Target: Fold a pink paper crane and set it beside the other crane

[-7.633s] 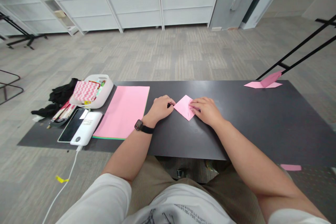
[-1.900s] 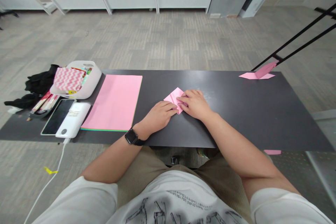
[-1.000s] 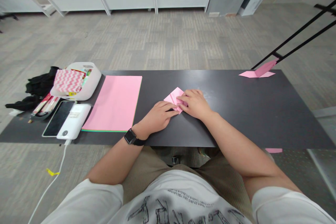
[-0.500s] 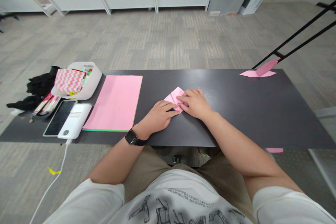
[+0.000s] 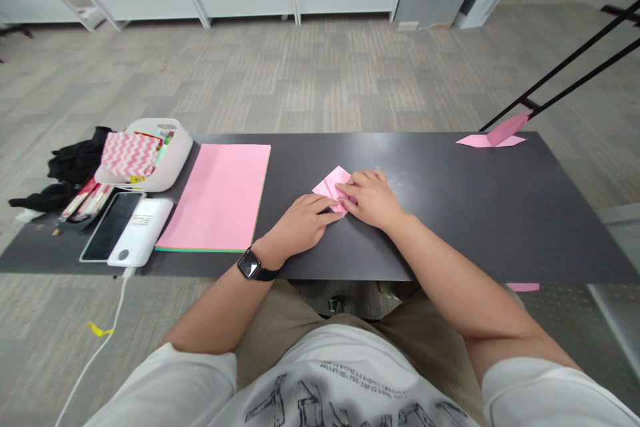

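A small piece of folded pink paper (image 5: 333,181) lies on the dark table between my two hands, one corner pointing away from me. My left hand (image 5: 305,221), with a black watch on its wrist, holds the near left edge of the paper with its fingers. From the other side my right hand (image 5: 371,199) grips the paper, thumb and fingertips closed at a fold near its middle. My hands cover the right and near parts of the paper, and the fingertips almost meet there.
Left of my hands lies a stack of coloured sheets (image 5: 219,197), pink on top. Beyond it are a white basket (image 5: 175,153), a phone (image 5: 113,227) and a white power bank (image 5: 141,232) with a cable. A folded pink paper shape (image 5: 493,139) stands at the far right.
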A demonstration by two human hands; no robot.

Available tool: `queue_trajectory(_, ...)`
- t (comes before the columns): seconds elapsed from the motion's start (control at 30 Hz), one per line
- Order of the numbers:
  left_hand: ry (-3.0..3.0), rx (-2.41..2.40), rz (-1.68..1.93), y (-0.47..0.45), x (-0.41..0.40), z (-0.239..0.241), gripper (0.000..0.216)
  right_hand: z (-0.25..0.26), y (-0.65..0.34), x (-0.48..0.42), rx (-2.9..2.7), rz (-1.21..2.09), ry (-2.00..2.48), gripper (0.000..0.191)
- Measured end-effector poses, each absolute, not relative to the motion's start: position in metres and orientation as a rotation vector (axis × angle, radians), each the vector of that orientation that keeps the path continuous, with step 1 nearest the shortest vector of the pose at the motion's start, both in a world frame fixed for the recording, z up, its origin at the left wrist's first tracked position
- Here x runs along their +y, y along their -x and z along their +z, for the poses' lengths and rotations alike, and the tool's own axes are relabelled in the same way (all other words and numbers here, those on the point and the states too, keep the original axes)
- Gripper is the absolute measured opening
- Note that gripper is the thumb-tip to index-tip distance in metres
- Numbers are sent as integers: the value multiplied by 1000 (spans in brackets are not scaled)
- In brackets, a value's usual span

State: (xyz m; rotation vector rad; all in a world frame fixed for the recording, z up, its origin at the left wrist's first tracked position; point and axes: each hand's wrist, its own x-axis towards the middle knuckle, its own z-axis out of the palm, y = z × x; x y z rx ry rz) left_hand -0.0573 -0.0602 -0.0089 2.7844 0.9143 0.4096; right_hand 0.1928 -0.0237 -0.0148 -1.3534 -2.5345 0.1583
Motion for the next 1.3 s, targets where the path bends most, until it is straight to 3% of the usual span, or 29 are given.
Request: queue_trajectory(1.3, -2652, 909, 472, 60, -58, -7, 40, -8, -190, -27, -2557, 109, 1390, 32)
